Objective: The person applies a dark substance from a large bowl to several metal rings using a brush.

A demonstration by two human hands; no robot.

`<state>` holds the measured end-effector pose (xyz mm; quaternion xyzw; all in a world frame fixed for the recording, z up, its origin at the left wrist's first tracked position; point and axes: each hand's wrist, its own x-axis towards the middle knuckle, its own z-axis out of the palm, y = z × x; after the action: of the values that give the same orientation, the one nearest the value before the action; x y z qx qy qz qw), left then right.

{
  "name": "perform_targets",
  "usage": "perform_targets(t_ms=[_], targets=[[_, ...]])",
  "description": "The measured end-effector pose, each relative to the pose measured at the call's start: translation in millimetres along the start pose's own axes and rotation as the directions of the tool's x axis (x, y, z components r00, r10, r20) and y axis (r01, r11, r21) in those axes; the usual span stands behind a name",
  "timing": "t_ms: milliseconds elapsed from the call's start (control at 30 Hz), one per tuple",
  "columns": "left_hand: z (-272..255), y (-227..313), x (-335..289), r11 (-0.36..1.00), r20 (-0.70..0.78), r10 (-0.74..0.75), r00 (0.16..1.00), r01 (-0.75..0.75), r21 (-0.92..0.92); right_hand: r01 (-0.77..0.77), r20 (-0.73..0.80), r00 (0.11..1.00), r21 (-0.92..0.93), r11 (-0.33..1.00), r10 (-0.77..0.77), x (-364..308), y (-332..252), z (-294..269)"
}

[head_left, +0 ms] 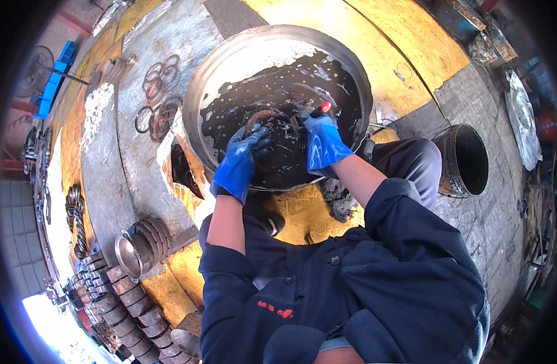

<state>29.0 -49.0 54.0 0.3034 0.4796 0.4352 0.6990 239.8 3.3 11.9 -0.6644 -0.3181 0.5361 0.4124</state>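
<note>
In front of me is a large round metal basin [195, 115] holding dark liquid with pale foam along its far left side. My left hand [236, 161], in a blue rubber glove, is closed on a rusty brown metal ring [263, 115] above the liquid. Only part of the ring's curve shows past the fingers. My right hand [327, 145], gloved the same way, grips a red-ended tool [325, 107] just right of the ring. A dark part of the tool points toward the ring; the fingers and splashes hide its exact kind.
Loose metal rings [160, 79] lie left of the basin on grey sheet flooring. A dark bucket [471, 159] stands to the right beyond my knee. Stacked metal cylinders [126, 300] and a round metal bowl [131, 256] are at lower left. A clear plastic bag [521, 121] lies far right.
</note>
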Motion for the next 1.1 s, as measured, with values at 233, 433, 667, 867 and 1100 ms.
perform_targets(t_ms=[233, 433, 667, 867, 1100], targets=[[-18, -9, -11, 0.977, -0.094, -0.108, 0.990, 0.088, -0.196, -0.599, 0.654, 0.749, 0.604, 0.526, 0.102, -67, -59, 24], [-40, -22, 10, 0.268, 0.020, 0.333, 0.943, -0.114, 0.957, -0.278, 0.427, 0.902, 0.449, 0.849, 0.070, -60, -28, 42], [-7, -12, 15, 0.811, -0.142, 0.194, 0.971, -0.077, 0.580, 0.095, 0.417, 0.909, -0.170, 0.981, -0.016, -62, 10, 8], [5, -1, 32, 0.983, -0.203, 0.093, 0.975, -0.123, -0.137, 0.168, 0.283, 0.957, -0.374, 0.912, -0.060, -51, 21, -10], [-14, 9, 35, 0.961, -0.274, 0.183, 0.944, -0.230, -0.151, 0.118, 0.412, 0.888, 0.231, 0.966, -0.207, -78, -16, 6]])
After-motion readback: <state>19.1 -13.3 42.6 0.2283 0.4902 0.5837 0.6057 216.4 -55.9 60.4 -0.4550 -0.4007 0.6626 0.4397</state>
